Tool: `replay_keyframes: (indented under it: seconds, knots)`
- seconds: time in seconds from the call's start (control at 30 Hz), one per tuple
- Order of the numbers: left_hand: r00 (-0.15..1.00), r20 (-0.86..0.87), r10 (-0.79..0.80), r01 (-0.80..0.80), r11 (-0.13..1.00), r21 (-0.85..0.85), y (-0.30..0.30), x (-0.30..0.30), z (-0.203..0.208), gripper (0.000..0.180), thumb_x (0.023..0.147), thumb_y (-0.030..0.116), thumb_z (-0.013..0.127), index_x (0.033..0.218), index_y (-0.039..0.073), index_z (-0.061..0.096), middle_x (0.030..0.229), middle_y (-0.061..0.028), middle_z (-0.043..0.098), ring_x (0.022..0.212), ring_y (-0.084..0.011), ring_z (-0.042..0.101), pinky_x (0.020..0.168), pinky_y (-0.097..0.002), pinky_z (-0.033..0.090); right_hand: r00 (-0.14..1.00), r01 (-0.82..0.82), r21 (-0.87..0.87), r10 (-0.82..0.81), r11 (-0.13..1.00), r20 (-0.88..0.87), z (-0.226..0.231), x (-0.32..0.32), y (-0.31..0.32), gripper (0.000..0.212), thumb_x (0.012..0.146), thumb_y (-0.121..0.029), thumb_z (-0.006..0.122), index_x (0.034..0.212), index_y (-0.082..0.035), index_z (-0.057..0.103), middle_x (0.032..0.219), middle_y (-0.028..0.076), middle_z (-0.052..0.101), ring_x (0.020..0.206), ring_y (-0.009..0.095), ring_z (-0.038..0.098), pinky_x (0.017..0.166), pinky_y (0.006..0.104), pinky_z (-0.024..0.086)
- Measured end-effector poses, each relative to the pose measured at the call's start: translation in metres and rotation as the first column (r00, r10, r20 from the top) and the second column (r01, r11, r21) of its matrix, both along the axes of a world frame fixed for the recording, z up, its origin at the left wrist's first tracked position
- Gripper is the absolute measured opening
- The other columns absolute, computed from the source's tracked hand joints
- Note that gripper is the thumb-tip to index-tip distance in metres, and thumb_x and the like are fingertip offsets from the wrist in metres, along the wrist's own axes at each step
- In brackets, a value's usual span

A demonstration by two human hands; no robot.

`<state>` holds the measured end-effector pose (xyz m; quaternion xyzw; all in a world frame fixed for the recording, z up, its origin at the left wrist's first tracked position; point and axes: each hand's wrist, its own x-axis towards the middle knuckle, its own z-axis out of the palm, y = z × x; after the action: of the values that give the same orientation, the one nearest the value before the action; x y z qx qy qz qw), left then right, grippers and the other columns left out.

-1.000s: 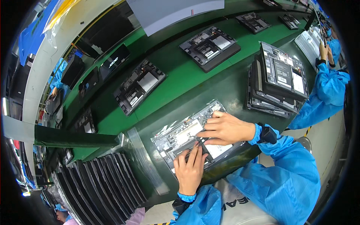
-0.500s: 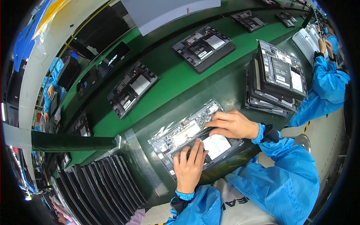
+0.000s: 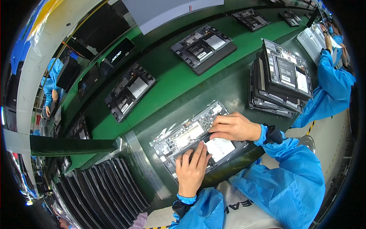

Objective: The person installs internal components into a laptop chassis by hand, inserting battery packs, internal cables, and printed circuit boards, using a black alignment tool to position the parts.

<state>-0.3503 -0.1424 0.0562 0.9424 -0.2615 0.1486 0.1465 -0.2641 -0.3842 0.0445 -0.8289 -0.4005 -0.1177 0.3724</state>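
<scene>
An opened laptop base (image 3: 164, 152) lies at an angle on the dark green bench in front of me, its circuit board and inner parts bare. My left hand (image 3: 190, 168) rests on its near left part with the fingers stretched out over the dark battery area. At the middle of the board, my right hand (image 3: 233, 128) is closed in a pinch, thumb and fingertips together. What those fingertips hold, if anything, is hidden. Just below my right hand a pale rectangular plate (image 3: 220, 149) shows inside the base.
Several opened laptop bases (image 3: 286, 70) are stacked at the right. Others, such as one laptop (image 3: 130, 92), sit on the green conveyor (image 3: 160, 89) beyond the bench. Dark panels (image 3: 103, 191) stand in a row at lower left, near a clear plastic strip (image 3: 146, 164). A co-worker's sleeve (image 3: 331, 84) shows at right.
Laptops on the conveyor have shifted slightly to the left. My right hand has barely moved, and my left hand stays on the laptop base. The co-worker's hands at the far right have moved.
</scene>
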Motion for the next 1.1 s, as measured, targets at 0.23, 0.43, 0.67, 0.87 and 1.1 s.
replay_keyframes:
  seconds: [0.23, 0.43, 0.67, 0.87, 1.1]
  knots:
    - [1.000, 0.006, -0.002, 0.002, 1.000, -0.023, 0.003, 0.002, -0.007, 0.039, 0.082, 0.024, 0.087, 0.117, 0.010, 0.077, 0.131, 0.0044, 0.073, 0.102, -0.0217, 0.062, 0.086, -0.0381, 0.046, 1.000, -0.002, 0.009, 0.002, 1.000, 0.008, -0.003, 0.002, 0.003, 0.023, 0.086, -0.018, 0.086, 0.099, -0.003, 0.076, 0.092, 0.005, 0.067, 0.065, 0.023, 0.068, 0.056, 0.0340, 0.055]
    - [1.000, -0.006, -0.002, 0.002, 0.999, -0.041, 0.005, 0.002, -0.010, 0.040, 0.082, 0.024, 0.087, 0.118, 0.010, 0.077, 0.131, 0.0043, 0.072, 0.103, -0.0221, 0.062, 0.088, -0.0384, 0.046, 1.000, 0.008, -0.009, -0.008, 1.000, -0.001, -0.004, 0.001, 0.005, 0.022, 0.086, -0.018, 0.086, 0.099, -0.003, 0.075, 0.092, 0.006, 0.067, 0.067, 0.023, 0.068, 0.057, 0.0342, 0.055]
    - [1.000, -0.008, 0.004, -0.005, 0.998, -0.068, 0.005, 0.004, -0.012, 0.040, 0.082, 0.024, 0.086, 0.119, 0.011, 0.077, 0.131, 0.0032, 0.072, 0.104, -0.0224, 0.062, 0.089, -0.0389, 0.046, 0.994, 0.056, -0.053, -0.061, 0.997, -0.087, 0.009, -0.001, 0.006, 0.022, 0.092, -0.023, 0.079, 0.098, -0.004, 0.068, 0.093, 0.008, 0.062, 0.068, 0.032, 0.066, 0.059, 0.0429, 0.054]
    - [1.000, 0.010, -0.020, 0.021, 0.997, -0.077, 0.010, 0.004, -0.017, 0.040, 0.086, 0.025, 0.085, 0.121, 0.008, 0.076, 0.133, 0.0027, 0.070, 0.105, -0.0219, 0.061, 0.088, -0.0384, 0.046, 0.947, 0.068, -0.188, -0.123, 0.980, -0.297, 0.038, 0.004, 0.004, 0.023, 0.096, -0.024, 0.075, 0.099, -0.003, 0.066, 0.087, 0.013, 0.065, 0.075, 0.038, 0.067, 0.065, 0.0484, 0.053]
    - [0.999, 0.009, -0.034, 0.034, 0.994, -0.106, 0.011, 0.004, -0.020, 0.040, 0.087, 0.026, 0.084, 0.122, 0.008, 0.075, 0.134, 0.0018, 0.069, 0.105, -0.0228, 0.060, 0.087, -0.0386, 0.046, 0.976, -0.040, -0.185, -0.001, 0.982, -0.216, 0.027, 0.006, 0.011, 0.022, 0.097, -0.025, 0.074, 0.098, -0.004, 0.069, 0.092, 0.011, 0.063, 0.076, 0.035, 0.068, 0.067, 0.0457, 0.054]
